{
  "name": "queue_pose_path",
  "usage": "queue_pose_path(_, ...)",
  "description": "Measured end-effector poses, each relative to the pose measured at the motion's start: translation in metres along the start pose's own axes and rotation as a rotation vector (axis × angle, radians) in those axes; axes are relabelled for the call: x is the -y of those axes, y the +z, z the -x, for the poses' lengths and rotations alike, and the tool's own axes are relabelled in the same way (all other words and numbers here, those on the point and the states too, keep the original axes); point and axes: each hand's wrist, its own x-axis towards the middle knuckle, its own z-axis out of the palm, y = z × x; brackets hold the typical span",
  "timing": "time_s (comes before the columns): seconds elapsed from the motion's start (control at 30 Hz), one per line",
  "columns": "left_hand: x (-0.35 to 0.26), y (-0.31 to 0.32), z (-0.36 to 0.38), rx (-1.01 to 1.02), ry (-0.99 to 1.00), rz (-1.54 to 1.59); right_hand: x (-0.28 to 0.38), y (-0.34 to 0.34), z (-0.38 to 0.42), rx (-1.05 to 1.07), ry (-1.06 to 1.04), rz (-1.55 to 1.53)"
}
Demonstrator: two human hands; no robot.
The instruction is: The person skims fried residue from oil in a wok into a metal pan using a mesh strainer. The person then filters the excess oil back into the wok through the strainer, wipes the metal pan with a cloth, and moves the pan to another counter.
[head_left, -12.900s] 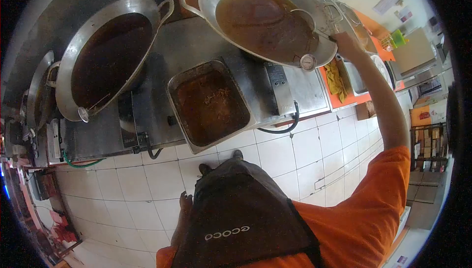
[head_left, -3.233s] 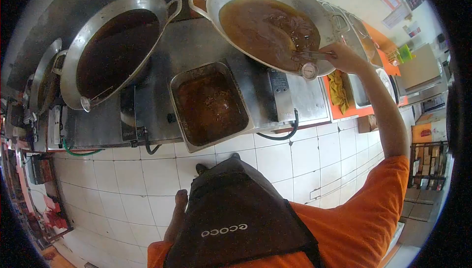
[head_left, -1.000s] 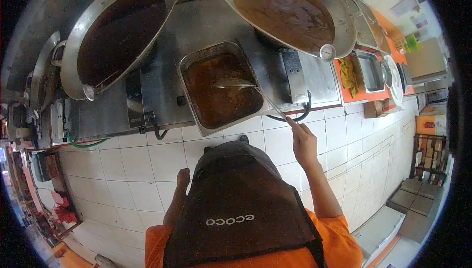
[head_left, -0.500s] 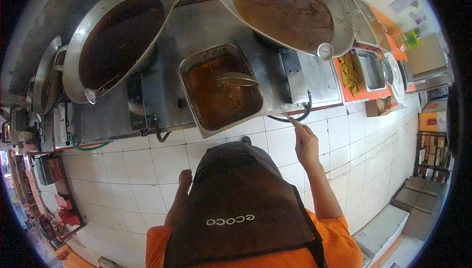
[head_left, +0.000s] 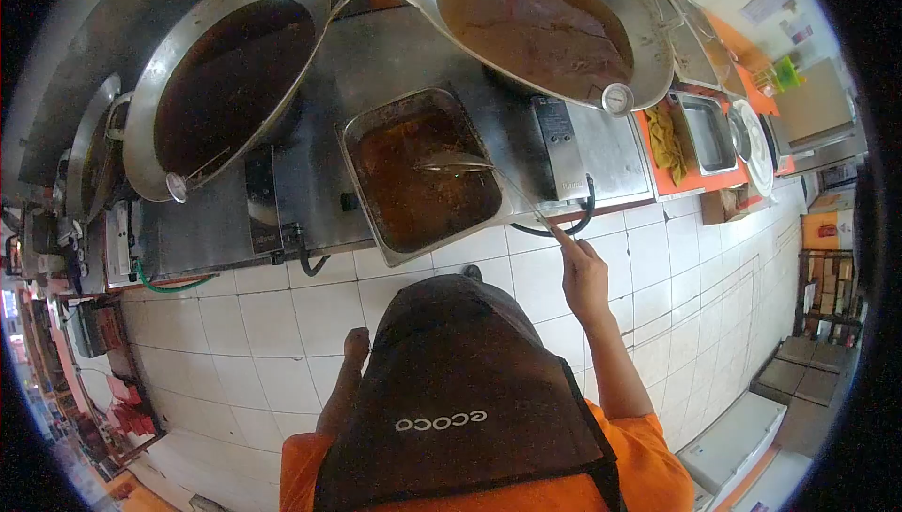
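My right hand [head_left: 586,277] is wrapped round the end of a ladle [head_left: 521,197], with one finger stretched along the thin metal handle. Its shallow round head [head_left: 456,163] sits at or just above the brown, oily liquid in a rectangular steel pan [head_left: 495,224]; contact with the liquid is hard to judge. Dark bits show in that liquid. Beside my dark apron [head_left: 460,362], my left hand [head_left: 356,343] hangs low over the floor, fingers curled, nothing visible in it.
Two big two-handled woks, one at left [head_left: 141,141] and one at right [head_left: 648,66], hold brown liquid, each with a dial thermometer on its rim. A yellow cloth [head_left: 665,143] and a small steel container [head_left: 709,136] stand on the orange counter. Cables hang at the counter's front edge.
The ladle's head has dropped slightly and tilted flatter in the pan. My right hand stays nearly in place, and my left hand has barely shifted.
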Motion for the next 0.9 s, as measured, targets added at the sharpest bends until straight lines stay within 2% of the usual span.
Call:
queue_pose_path(0.03,-0.008,-0.003,0.001,0.058,-0.017,0.205,0.001,-0.001,0.0,0.003,0.007,-0.006)
queue_pose_path(0.13,-0.015,-0.001,-0.002,0.044,-0.123,-0.538,0.001,-0.003,-0.001,0.01,-0.002,-0.021)
queue_pose_path(0.17,-0.015,-0.003,-0.003,0.051,-0.01,-0.567,0.001,-0.002,-0.001,0.008,0.001,-0.024)
queue_pose_path(0.2,0.014,-0.008,-0.009,0.058,0.105,-0.596,0.001,-0.001,-0.001,0.005,0.005,-0.027)
queue_pose_path(0.27,0.01,-0.009,-0.011,0.072,0.084,-0.62,0.002,-0.001,-0.002,0.005,0.006,-0.034)
queue_pose_path(0.33,-0.051,-0.002,-0.001,0.086,-0.191,-0.607,0.005,-0.004,-0.003,0.016,0.004,-0.038)
queue_pose_path(0.43,-0.042,-0.001,0.0,0.016,0.247,-1.024,0.006,-0.002,-0.002,0.024,0.031,-0.048)
queue_pose_path(0.53,-0.049,-0.001,-0.004,0.162,0.069,-1.075,-0.002,0.002,-0.004,-0.004,-0.002,-0.151)
queue_pose_path(0.63,-0.032,-0.003,-0.002,0.016,0.204,-0.881,-0.019,0.011,-0.002,0.02,0.004,-0.241)
queue_pose_path(0.77,0.042,-0.003,-0.01,-0.078,0.172,-0.564,-0.016,-0.008,-0.003,0.326,0.454,-0.798)
queue_pose_path(0.83,0.04,0.001,-0.018,-0.124,0.157,-0.403,-0.011,-0.026,-0.009,0.5,0.726,-1.189)
queue_pose_path(0.87,0.039,-0.001,-0.019,-0.085,0.11,-0.459,-0.008,-0.033,-0.012,0.52,0.778,-1.239)
queue_pose_path(0.9,0.007,-0.003,-0.009,-0.049,0.062,-0.512,-0.003,-0.044,-0.016,0.547,0.759,-1.257)
